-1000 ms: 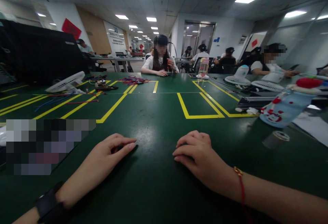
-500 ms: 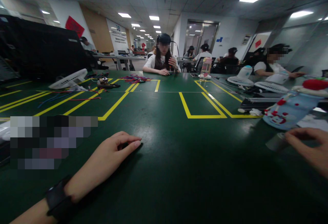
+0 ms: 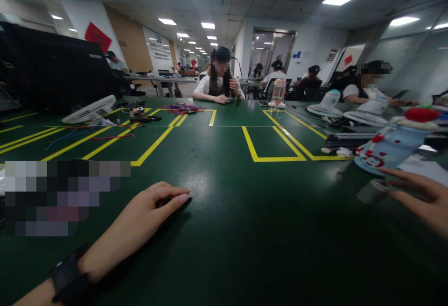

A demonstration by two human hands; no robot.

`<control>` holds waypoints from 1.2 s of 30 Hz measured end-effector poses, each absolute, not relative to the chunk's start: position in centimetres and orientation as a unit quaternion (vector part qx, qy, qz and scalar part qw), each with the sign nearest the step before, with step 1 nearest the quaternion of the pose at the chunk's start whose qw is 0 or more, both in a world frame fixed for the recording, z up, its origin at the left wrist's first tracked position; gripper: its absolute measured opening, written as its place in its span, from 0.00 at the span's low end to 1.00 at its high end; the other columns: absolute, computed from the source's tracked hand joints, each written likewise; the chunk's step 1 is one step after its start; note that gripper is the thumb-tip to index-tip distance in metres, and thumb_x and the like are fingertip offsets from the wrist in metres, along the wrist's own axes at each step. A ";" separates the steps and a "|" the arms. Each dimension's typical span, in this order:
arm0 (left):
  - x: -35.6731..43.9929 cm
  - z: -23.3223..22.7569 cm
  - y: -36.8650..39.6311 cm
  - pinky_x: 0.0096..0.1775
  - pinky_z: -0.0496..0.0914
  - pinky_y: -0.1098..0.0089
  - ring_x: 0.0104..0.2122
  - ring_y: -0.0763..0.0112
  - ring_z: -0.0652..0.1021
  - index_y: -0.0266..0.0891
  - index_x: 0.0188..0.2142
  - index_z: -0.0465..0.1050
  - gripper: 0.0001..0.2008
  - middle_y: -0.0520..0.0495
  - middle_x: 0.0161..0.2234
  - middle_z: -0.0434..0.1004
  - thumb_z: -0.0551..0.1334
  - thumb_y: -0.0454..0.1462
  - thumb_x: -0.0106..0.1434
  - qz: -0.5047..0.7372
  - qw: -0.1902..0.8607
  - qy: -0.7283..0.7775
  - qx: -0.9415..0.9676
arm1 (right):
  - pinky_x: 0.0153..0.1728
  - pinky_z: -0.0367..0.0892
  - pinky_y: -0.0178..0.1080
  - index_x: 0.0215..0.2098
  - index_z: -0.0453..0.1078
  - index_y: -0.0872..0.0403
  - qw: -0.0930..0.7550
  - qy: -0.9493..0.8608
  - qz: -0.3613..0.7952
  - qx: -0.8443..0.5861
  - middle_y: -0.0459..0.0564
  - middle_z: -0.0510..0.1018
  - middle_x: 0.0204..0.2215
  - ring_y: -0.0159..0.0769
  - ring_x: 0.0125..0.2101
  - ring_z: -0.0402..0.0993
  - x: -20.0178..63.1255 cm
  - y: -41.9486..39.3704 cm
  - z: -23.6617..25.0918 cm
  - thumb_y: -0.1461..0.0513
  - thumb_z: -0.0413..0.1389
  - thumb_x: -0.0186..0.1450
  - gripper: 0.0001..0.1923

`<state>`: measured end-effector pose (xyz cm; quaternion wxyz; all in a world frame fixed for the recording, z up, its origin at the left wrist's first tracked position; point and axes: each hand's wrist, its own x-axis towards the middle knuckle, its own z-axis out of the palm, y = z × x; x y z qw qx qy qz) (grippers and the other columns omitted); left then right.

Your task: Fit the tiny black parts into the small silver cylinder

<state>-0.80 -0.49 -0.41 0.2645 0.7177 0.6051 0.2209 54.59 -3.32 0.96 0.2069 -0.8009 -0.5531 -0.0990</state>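
Observation:
My left hand [image 3: 152, 210], with a black band [image 3: 70, 273] on its wrist, lies on the green table [image 3: 245, 231]. Its fingers are loosely stretched, and the thumb tip is close beside the index fingertip; nothing shows in it. At the right edge, my right hand [image 3: 418, 198] has its thumb and index finger apart. Just left of these fingers a small grey cylinder [image 3: 371, 192] stands on the table, slightly blurred. Whether a fingertip still touches it I cannot tell. Behind it is a light blue bottle [image 3: 390, 149] with a red top.
White fan parts [image 3: 364, 115] and dark metal parts [image 3: 346, 141] lie at the right. Tangled wires [image 3: 180, 108], a small motor assembly [image 3: 142, 113] and a fan head [image 3: 91, 110] lie farther back. A person [image 3: 219, 81] sits opposite. Yellow tape [image 3: 280, 159] marks the table.
My right thumb and index finger have spread apart and let go of the grey cylinder. The left hand stays on the table; the view has shifted slightly.

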 end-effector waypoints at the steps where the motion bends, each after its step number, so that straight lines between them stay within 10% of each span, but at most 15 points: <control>1: -0.8 -0.4 -0.5 0.44 0.68 0.64 0.43 0.61 0.75 0.51 0.44 0.75 0.18 0.51 0.43 0.75 0.57 0.53 0.60 0.220 0.264 0.605 0.719 | 0.28 0.66 0.39 0.52 0.69 0.48 0.196 -0.539 -0.040 -0.818 0.57 0.77 0.39 0.38 0.28 0.74 54.1 -3.5 1.3 0.50 0.57 0.55 0.27; 6: -0.5 -0.3 -0.5 0.45 0.68 0.63 0.43 0.60 0.75 0.50 0.45 0.76 0.19 0.50 0.43 0.75 0.56 0.53 0.61 0.227 0.260 0.597 0.724 | 0.25 0.67 0.41 0.55 0.65 0.47 0.201 -0.536 0.016 -0.820 0.53 0.78 0.36 0.37 0.22 0.72 48.9 -3.8 2.0 0.41 0.52 0.57 0.33; 11: -0.3 -0.4 -0.5 0.43 0.69 0.63 0.42 0.60 0.75 0.50 0.45 0.76 0.18 0.49 0.42 0.75 0.56 0.52 0.61 0.223 0.253 0.589 0.734 | 0.50 0.66 0.42 0.55 0.65 0.46 0.267 -0.781 0.050 -0.563 0.48 0.70 0.51 0.37 0.48 0.69 37.3 -3.8 2.3 0.51 0.53 0.62 0.23; 16: -1.0 -0.9 -0.5 0.42 0.69 0.63 0.40 0.61 0.75 0.50 0.46 0.75 0.18 0.48 0.41 0.75 0.56 0.51 0.62 0.220 0.234 0.583 0.746 | 0.49 0.67 0.38 0.55 0.64 0.47 0.270 -0.835 0.201 -0.435 0.48 0.71 0.48 0.31 0.46 0.69 28.3 -4.0 2.1 0.57 0.51 0.64 0.20; 23: 2.8 0.2 -2.1 0.43 0.69 0.64 0.42 0.62 0.73 0.51 0.48 0.72 0.16 0.49 0.44 0.72 0.57 0.47 0.62 0.282 0.205 0.544 0.763 | 0.52 0.64 0.42 0.61 0.48 0.47 0.315 -0.782 0.260 -0.472 0.48 0.70 0.49 0.33 0.48 0.68 28.1 -3.8 -0.6 0.56 0.59 0.57 0.38; 36: 8.6 2.9 -2.0 0.40 0.67 0.66 0.37 0.66 0.73 0.51 0.36 0.79 0.10 0.51 0.36 0.71 0.60 0.46 0.61 0.365 0.294 0.491 0.734 | 0.50 0.65 0.38 0.52 0.61 0.47 0.320 -0.796 0.272 -0.435 0.46 0.70 0.48 0.31 0.47 0.68 28.0 -3.6 -0.2 0.61 0.55 0.60 0.22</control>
